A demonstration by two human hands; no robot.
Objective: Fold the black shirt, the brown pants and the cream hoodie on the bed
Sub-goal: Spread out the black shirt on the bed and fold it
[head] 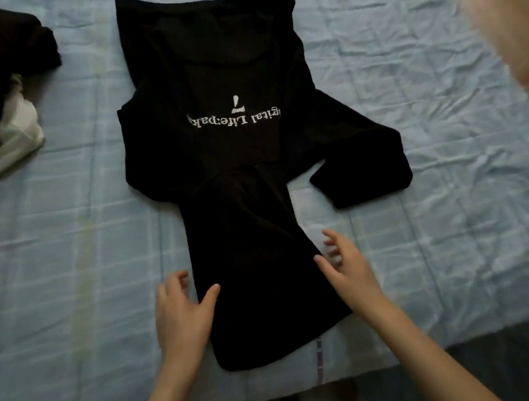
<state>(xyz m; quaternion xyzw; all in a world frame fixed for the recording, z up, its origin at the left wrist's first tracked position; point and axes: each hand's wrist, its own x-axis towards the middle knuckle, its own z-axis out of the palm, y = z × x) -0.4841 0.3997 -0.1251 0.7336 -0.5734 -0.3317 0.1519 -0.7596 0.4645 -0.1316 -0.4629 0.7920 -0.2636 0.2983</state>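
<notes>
The black long-sleeved cotton shirt (pixel 215 77) with white lettering across its chest lies spread flat on the pale blue checked bedsheet (pixel 70 247). The lettering reads upside down from where I stand. From the shirt's printed middle a long black panel of it runs toward me and ends in a rounded edge close to the near edge of the bed; I cannot tell which part of the shirt it is. One sleeve sticks out from the shirt's right side, bent so that its cuff points back toward me.

My left hand (pixel 183 314) rests palm down at the left edge of that near panel, fingers loosely spread, with the thumb lying on the black cloth and the other fingers on the sheet just beside it. My right hand (pixel 347 266) is at the panel's right edge, fingers spread and relaxed; the thumb reaches the cloth's edge, but the hand is blurred and I cannot tell whether it touches. Neither hand pinches anything.

Well to the left of the shirt, level with its far half, sits a dark brown bunched garment (pixel 2 62) with a cream crumpled garment (pixel 20 131) partly under it.
</notes>
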